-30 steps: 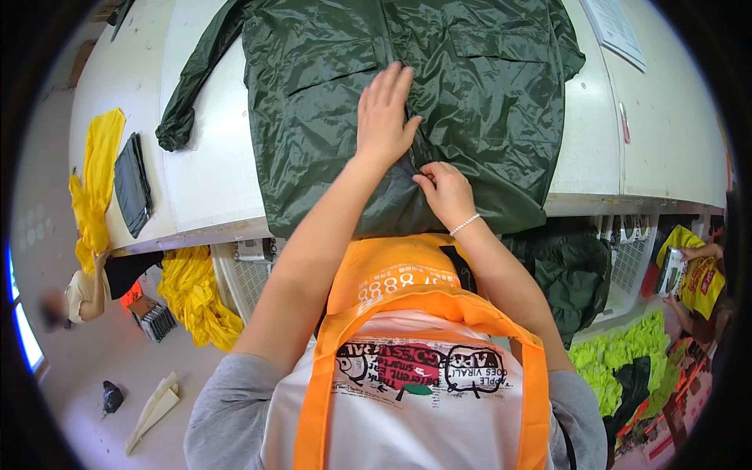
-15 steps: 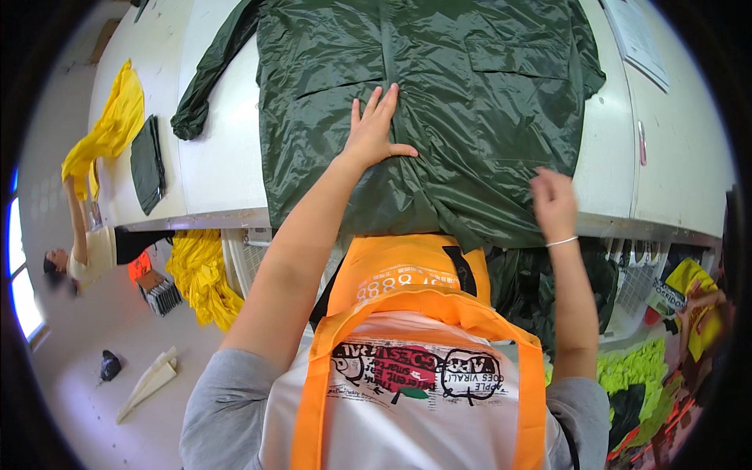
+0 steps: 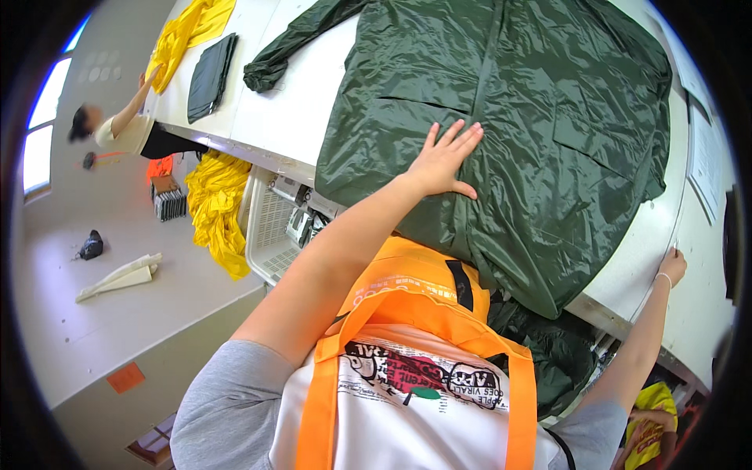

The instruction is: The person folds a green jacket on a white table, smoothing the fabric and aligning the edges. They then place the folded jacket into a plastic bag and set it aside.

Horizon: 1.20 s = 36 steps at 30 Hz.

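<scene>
A dark green, shiny jacket [image 3: 501, 102] lies spread on the white table, its lower edge hanging over the front. My left hand [image 3: 448, 160] rests flat on it beside the front placket, fingers spread. At the far right my right hand [image 3: 674, 266] is on the table, apart from the jacket, its fingers curled together. A small pale tip shows just above those fingers. What they hold, if anything, is mostly hidden.
White sheets [image 3: 703, 160] lie at the right edge. A folded dark packet [image 3: 211, 78] and yellow cloth [image 3: 176, 43] lie left, where another person [image 3: 125, 129] works. A white basket [image 3: 266, 227] stands under the table, beside yellow fabric [image 3: 219, 207]. Dark fabric [image 3: 540, 352] sits below the jacket.
My right hand has left the jacket's lower right and reached right, to where a slim, partly reddish tool lay. My left hand stays on the jacket. The view has turned.
</scene>
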Each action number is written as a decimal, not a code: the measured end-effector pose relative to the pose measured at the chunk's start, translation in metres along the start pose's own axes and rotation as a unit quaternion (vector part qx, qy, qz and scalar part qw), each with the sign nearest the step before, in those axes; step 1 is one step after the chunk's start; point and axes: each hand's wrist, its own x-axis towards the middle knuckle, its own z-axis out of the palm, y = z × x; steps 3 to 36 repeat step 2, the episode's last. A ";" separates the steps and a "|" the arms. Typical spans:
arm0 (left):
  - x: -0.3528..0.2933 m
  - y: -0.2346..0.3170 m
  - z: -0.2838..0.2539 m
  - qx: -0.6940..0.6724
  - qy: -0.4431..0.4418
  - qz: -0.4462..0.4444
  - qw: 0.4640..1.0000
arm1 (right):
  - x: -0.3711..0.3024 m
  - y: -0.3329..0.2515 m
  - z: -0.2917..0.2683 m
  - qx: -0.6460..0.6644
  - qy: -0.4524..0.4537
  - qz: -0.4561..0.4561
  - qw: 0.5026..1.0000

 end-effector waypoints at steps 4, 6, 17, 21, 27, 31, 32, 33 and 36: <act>-0.003 -0.003 0.005 -0.015 0.003 -0.013 1.000 | 0.015 0.004 0.007 0.006 -0.027 0.018 0.999; -0.003 -0.003 0.005 -0.015 0.003 -0.013 1.000 | 0.015 0.004 0.007 0.006 -0.027 0.018 0.999; -0.003 -0.003 0.005 -0.015 0.003 -0.013 1.000 | 0.015 0.004 0.007 0.006 -0.027 0.018 0.999; -0.003 -0.003 0.005 -0.015 0.003 -0.013 1.000 | 0.015 0.004 0.007 0.006 -0.027 0.018 0.999; -0.003 -0.003 0.005 -0.015 0.003 -0.013 1.000 | 0.015 0.004 0.007 0.006 -0.027 0.018 0.999; -0.003 -0.003 0.005 -0.015 0.003 -0.013 1.000 | 0.015 0.004 0.007 0.006 -0.027 0.018 0.999; -0.003 -0.003 0.005 -0.015 0.003 -0.013 1.000 | 0.015 0.004 0.007 0.006 -0.027 0.018 0.999; -0.003 -0.003 0.005 -0.015 0.003 -0.013 1.000 | 0.015 0.004 0.007 0.006 -0.027 0.018 0.999; -0.003 -0.003 0.005 -0.015 0.003 -0.013 1.000 | 0.015 0.004 0.007 0.006 -0.027 0.018 0.999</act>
